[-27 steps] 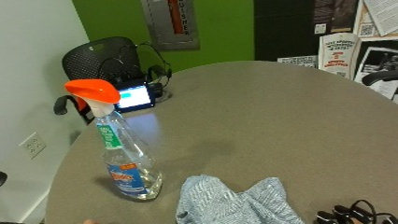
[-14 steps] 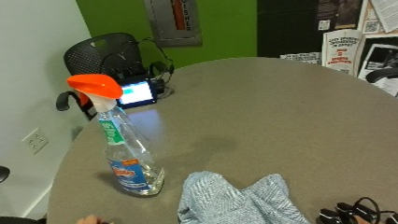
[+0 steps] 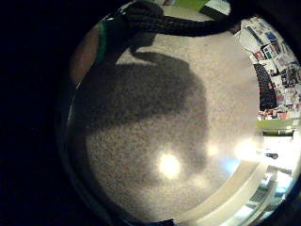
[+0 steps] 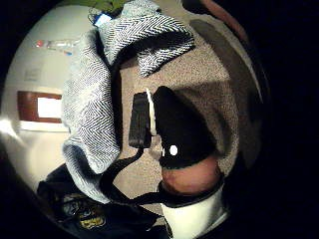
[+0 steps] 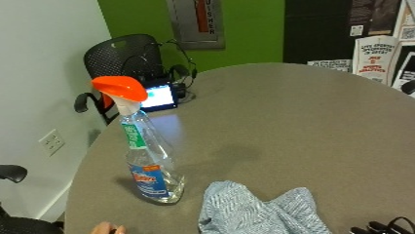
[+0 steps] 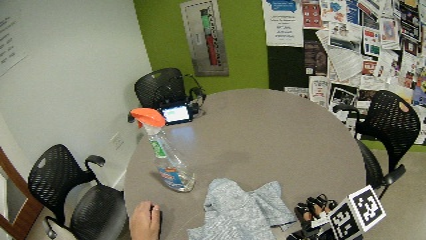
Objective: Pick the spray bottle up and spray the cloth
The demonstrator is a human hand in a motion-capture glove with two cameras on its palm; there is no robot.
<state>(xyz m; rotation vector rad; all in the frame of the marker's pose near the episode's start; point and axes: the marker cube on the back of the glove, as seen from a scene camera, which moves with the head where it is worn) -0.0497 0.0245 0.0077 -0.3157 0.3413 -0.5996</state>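
Observation:
A clear spray bottle (image 5: 148, 161) with an orange trigger head (image 5: 119, 89) stands upright near the left edge of the round grey table (image 5: 292, 112). Just to its right, at the near edge, a grey-white herringbone cloth (image 5: 259, 212) lies crumpled. My gloved right hand (image 6: 311, 209) rests on the table to the right of the cloth, fingers relaxed and holding nothing. The thumb side palm view shows the black thumb (image 4: 182, 129) beside the cloth (image 4: 92, 109). The little finger side palm view shows only bare tabletop (image 3: 155, 141) in shadow.
The person's bare left hand (image 6: 145, 220) lies on the table edge, near the bottle. A small lit screen (image 5: 159, 96) with cables sits at the far left edge. Black mesh chairs (image 6: 389, 125) ring the table, and the middle of the tabletop (image 6: 266, 130) is bare.
The outside camera has shifted a little. The bottle and the cloth have stayed where they were.

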